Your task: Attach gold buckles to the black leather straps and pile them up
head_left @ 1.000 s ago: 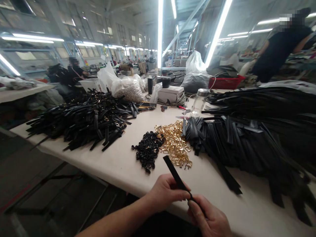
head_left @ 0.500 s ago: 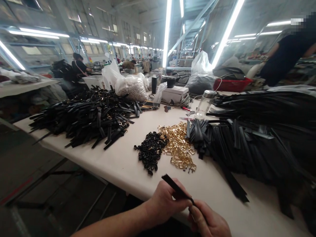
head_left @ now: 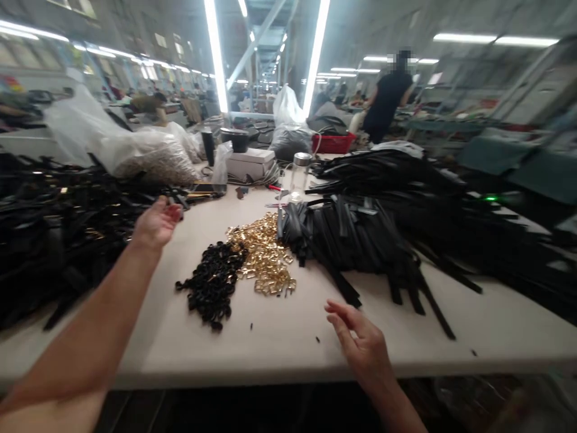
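My left hand (head_left: 157,224) is stretched out at the edge of a big pile of black straps with gold buckles (head_left: 58,222). Its fingers look loosely parted, and dark strap ends lie close by its fingertips; whether they touch is blurred. Over the front of the table, my right hand (head_left: 360,343) is half curled, thumb and fingers apart, with nothing visible in it. Between my hands lie a heap of small black loops (head_left: 214,279) and a heap of gold buckles (head_left: 268,255). Plain black straps (head_left: 356,234) are spread just beyond my right hand.
A glass bottle (head_left: 299,177) with a metal lid stands behind the buckles. Farther back are a white box (head_left: 250,163), a filled plastic bag (head_left: 148,153) and a red basket (head_left: 333,143). Tiny black bits dot the pale tabletop (head_left: 279,343). A person in dark clothes (head_left: 387,102) stands beyond.
My hands, together on a black strap before, have come apart. The left has reached forward and left to the buckled pile; the right no longer holds the strap. The view has turned right.
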Demonstrator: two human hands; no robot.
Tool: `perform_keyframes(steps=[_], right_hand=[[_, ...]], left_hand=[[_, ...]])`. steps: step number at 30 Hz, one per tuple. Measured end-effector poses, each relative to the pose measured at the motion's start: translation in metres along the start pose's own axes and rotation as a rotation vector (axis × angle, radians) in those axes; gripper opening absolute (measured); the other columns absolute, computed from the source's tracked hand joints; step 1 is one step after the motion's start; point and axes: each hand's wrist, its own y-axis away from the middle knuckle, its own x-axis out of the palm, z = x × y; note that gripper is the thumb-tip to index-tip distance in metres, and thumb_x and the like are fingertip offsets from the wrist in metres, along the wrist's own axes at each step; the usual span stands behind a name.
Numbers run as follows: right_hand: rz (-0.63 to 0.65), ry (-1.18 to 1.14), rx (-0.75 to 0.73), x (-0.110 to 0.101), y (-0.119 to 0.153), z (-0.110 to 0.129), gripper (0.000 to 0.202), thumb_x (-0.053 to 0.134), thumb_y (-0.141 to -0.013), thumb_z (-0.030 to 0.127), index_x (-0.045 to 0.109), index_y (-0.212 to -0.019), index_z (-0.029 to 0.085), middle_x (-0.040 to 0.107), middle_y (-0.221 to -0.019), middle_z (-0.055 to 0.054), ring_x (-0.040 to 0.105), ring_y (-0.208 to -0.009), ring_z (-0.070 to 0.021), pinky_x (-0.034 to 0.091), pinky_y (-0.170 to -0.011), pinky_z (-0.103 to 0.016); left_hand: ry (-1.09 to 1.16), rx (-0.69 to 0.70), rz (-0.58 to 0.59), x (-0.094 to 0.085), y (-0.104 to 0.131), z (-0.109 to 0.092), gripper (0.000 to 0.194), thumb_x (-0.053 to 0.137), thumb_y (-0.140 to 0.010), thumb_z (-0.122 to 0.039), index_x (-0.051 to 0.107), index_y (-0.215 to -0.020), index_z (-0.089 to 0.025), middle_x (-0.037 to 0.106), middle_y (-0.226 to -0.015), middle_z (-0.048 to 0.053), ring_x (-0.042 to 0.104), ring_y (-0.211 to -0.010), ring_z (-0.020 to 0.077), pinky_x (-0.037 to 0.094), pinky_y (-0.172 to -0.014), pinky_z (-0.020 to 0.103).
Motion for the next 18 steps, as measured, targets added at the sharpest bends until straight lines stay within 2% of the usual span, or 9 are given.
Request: perform_keyframes(steps=[1, 2, 4, 5, 6, 8, 11, 14, 18], right_hand=[[-0.034, 0.077, -0.054, -0.007, -0.004, -0.006, 0.025, 0.051, -0.101, 0.036, 0.065, -0.116, 0.021, 0.07, -0.107, -0.007, 0.068, -0.092, -0.0219, 0.055, -0.083, -0.032], [-0.076, 0.162, -0.098, -0.014, -0.009, -0.012, 0.025, 0.05, -0.102, 0.034, 0.065, -0.116, 0.02, 0.069, -0.11, -0.007, 0.067, -0.095, -0.0225, 0.054, -0.085, -0.033], [-0.148, 0.33, -0.14, -0.029, -0.019, -0.023, 0.025, 0.047, -0.102, 0.03, 0.063, -0.118, 0.018, 0.067, -0.113, -0.009, 0.064, -0.101, -0.0244, 0.052, -0.089, -0.036], [-0.164, 0.407, -0.139, -0.035, -0.025, -0.026, 0.025, 0.048, -0.102, 0.028, 0.063, -0.118, 0.017, 0.066, -0.114, -0.009, 0.063, -0.104, -0.0255, 0.05, -0.091, -0.038], [-0.161, 0.474, -0.123, -0.038, -0.031, -0.029, 0.024, 0.051, -0.101, 0.026, 0.063, -0.118, 0.016, 0.066, -0.114, -0.01, 0.062, -0.105, -0.0264, 0.05, -0.092, -0.039], [-0.107, 0.583, -0.075, -0.04, -0.042, -0.03, 0.022, 0.061, -0.097, 0.024, 0.064, -0.117, 0.015, 0.066, -0.111, -0.01, 0.062, -0.103, -0.0272, 0.049, -0.091, -0.039], [-0.01, 0.709, -0.022, -0.027, -0.057, -0.024, 0.029, 0.078, -0.087, 0.026, 0.068, -0.113, 0.018, 0.066, -0.105, -0.009, 0.061, -0.098, -0.0286, 0.05, -0.087, -0.039], [0.002, 0.745, 0.001, -0.011, -0.066, -0.022, 0.024, 0.085, -0.08, 0.024, 0.072, -0.1, 0.019, 0.066, -0.097, -0.009, 0.061, -0.093, -0.0304, 0.05, -0.081, -0.04], [-0.066, 0.68, 0.022, -0.005, -0.07, -0.029, 0.016, 0.079, -0.083, 0.015, 0.072, -0.097, 0.017, 0.068, -0.096, -0.008, 0.063, -0.092, -0.0292, 0.05, -0.08, -0.038]], left_hand=[[0.038, -0.023, -0.037, -0.001, -0.003, -0.004, 0.039, 0.032, -0.104, -0.013, 0.038, -0.066, -0.013, 0.053, -0.054, -0.01, 0.054, -0.055, -0.0022, 0.043, -0.069, 0.011], [0.081, -0.065, -0.069, -0.001, -0.001, -0.006, 0.032, 0.045, -0.101, -0.014, 0.041, -0.07, -0.012, 0.056, -0.058, -0.01, 0.057, -0.06, 0.0, 0.045, -0.071, 0.013], [0.169, -0.207, -0.192, -0.001, 0.018, -0.002, 0.017, 0.063, -0.091, -0.018, 0.052, -0.079, -0.012, 0.066, -0.069, -0.006, 0.062, -0.07, 0.0054, 0.049, -0.075, 0.017], [0.164, -0.247, -0.182, -0.001, 0.032, 0.004, 0.009, 0.065, -0.089, -0.017, 0.058, -0.086, -0.013, 0.068, -0.074, -0.004, 0.064, -0.074, 0.0078, 0.05, -0.074, 0.018], [0.144, -0.274, -0.145, 0.0, 0.05, 0.011, 0.009, 0.067, -0.086, -0.018, 0.062, -0.092, -0.015, 0.071, -0.079, -0.003, 0.065, -0.078, 0.0105, 0.051, -0.072, 0.019], [0.091, -0.313, -0.02, 0.002, 0.088, 0.027, 0.034, 0.08, -0.074, -0.031, 0.068, -0.103, -0.02, 0.075, -0.091, 0.0, 0.066, -0.083, 0.0165, 0.053, -0.065, 0.02], [-0.006, -0.411, 0.107, 0.007, 0.143, 0.053, 0.071, 0.094, -0.044, -0.045, 0.07, -0.107, -0.024, 0.076, -0.1, 0.002, 0.068, -0.083, 0.0226, 0.057, -0.06, 0.024], [-0.07, -0.456, 0.246, 0.015, 0.185, 0.071, 0.067, 0.091, -0.052, -0.05, 0.07, -0.11, -0.023, 0.075, -0.106, 0.006, 0.07, -0.086, 0.0259, 0.059, -0.065, 0.028], [-0.09, -0.429, 0.352, 0.029, 0.218, 0.083, 0.061, 0.086, -0.061, -0.054, 0.07, -0.109, -0.02, 0.075, -0.105, 0.01, 0.071, -0.085, 0.0263, 0.059, -0.068, 0.03]])
